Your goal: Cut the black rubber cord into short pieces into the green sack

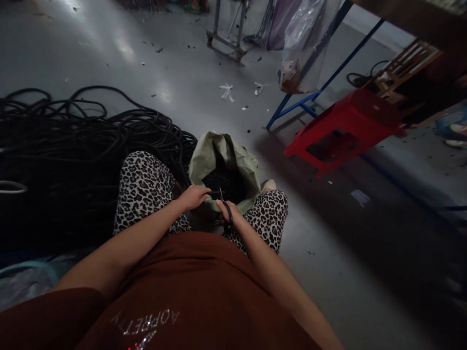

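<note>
My right hand [229, 213] is closed around the dark handles of a pair of scissors [229, 212], whose blades point up over a sack. My left hand [195, 197] pinches a short black cord [213, 193], its end near the scissor blades. Whether the blades touch the cord I cannot tell. Below both hands, between my knees, an open pale green woven sack [202, 153] stands on the floor. Dark pieces [228, 182] lie inside it, too dim to make out singly. A large heap of black cord [91, 126] spreads beside my left leg.
On the right a red plastic stool [339, 126] lies tipped on its side near a blue-legged table [292, 104]. A clear plastic bag [304, 43] hangs there. White scraps [226, 91] litter the grey floor. A wheeled metal frame [228, 43] stands farther back.
</note>
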